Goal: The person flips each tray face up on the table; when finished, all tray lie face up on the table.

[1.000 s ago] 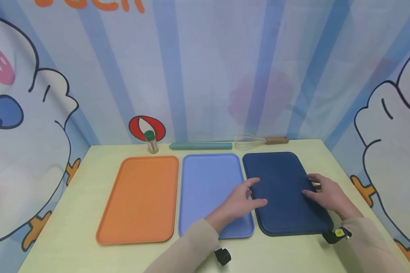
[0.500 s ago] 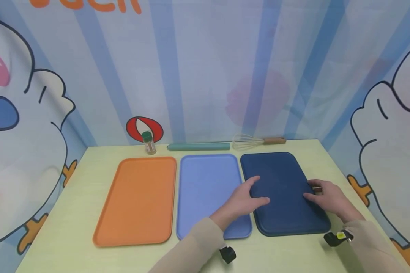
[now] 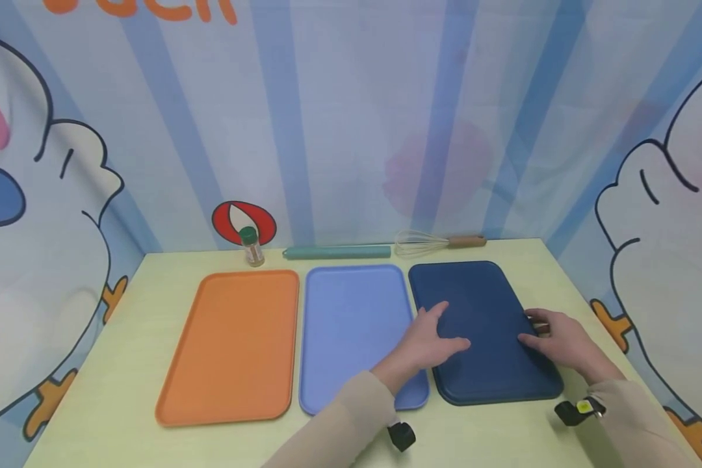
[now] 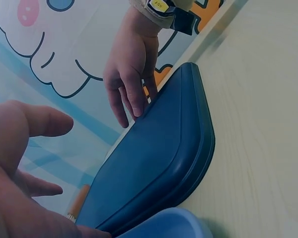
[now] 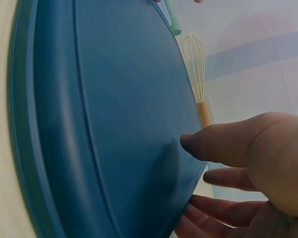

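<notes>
A dark blue tray (image 3: 480,312) with rounded corners lies on the right of the table. Its side shows a layered rim in the left wrist view. My left hand (image 3: 424,341) reaches across the light blue tray (image 3: 351,318), its fingers spread and its thumb over the dark blue tray's left part. At the opposite long edge is my right hand (image 3: 564,341). Its thumb (image 5: 213,144) hovers over the tray surface and casts a shadow there, while the loosely bent fingers reach down along the outer edge.
An orange tray (image 3: 231,348) lies at the left. Along the back of the table are a small green-capped jar (image 3: 251,247), a teal stick-like tool (image 3: 336,252) and a whisk (image 3: 439,242). A printed cloth (image 3: 339,130) stands close behind them.
My left hand has moved right, farther over the dark blue tray. The right hand has slid slightly nearer along its edge. The head view has shifted a little; the trays stay put.
</notes>
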A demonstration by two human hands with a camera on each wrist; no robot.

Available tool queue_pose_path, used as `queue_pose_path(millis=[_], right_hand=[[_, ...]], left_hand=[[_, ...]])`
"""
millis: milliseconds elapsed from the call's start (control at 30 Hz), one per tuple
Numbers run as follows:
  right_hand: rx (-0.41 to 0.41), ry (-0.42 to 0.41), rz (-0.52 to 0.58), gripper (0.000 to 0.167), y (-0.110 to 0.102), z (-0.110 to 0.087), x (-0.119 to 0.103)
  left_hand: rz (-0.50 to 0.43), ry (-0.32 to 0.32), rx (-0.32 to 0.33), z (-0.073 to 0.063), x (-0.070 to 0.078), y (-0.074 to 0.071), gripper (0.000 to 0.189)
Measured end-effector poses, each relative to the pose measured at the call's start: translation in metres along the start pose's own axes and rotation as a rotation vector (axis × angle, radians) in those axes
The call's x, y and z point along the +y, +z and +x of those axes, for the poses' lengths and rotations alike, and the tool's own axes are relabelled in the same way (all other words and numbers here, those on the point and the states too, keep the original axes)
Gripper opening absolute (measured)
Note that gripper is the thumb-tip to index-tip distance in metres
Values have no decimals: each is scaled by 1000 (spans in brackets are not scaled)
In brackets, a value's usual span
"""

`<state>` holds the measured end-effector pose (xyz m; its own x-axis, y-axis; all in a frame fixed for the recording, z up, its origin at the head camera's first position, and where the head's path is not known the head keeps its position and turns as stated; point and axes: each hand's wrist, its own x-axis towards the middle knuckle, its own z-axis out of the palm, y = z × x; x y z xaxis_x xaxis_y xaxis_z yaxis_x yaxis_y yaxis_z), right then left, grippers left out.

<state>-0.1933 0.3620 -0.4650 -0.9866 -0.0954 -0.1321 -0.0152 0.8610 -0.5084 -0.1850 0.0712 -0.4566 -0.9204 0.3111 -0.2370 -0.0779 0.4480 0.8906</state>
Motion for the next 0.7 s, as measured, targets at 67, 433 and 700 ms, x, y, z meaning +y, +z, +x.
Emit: queue_pose_path(millis=[67, 433, 700], right_hand=[[4, -18, -5, 65, 0, -2, 1], [8, -36, -8, 64, 2, -8, -3], [14, -46, -7, 64, 2, -12, -3]], left_hand=[[7, -4, 3, 0, 2, 2, 81], [0, -23, 35, 1, 8, 8, 81], [-11, 3, 38, 2, 8, 11, 80]])
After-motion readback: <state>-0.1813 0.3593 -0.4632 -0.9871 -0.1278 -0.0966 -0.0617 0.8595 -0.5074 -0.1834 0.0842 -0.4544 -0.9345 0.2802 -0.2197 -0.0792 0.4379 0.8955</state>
